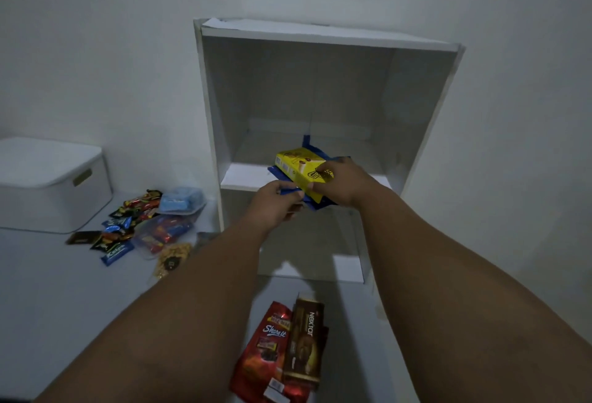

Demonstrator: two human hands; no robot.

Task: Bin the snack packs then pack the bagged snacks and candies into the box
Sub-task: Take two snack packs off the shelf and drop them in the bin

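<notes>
1. Nearest the viewer, a red snack bag (266, 348) and a brown snack pack (304, 348) lie side by side and touching on the floor in front of the shelf unit (429, 133). Neither is binned yet.
2. Both forearms reach over these packs to the middle shelf (243, 175).
3. Right hand (339, 183): fingers curled over the near end of a yellow snack pack (294, 162), clamped on it. The pack rests on a flat blue item (275, 172) at the shelf's front edge.
4. Left hand (275, 202): fingers closed on the near edge of the blue item. Whether this item is the bin or another pack cannot be told.
5. Step in hand, as judged: the first stage, handling the snack packs at the shelf.
6. Loose candies (128, 226) and bagged snacks (173, 226) lie in a heap on the floor to the left, near a white lidded box (48, 185). Its lid is on, so packing appears not yet begun.
7. Next move, as judged: settle the yellow pack, free one hand, and fetch the two packs on the floor. The box lid must come off before the heap can go in.
</notes>
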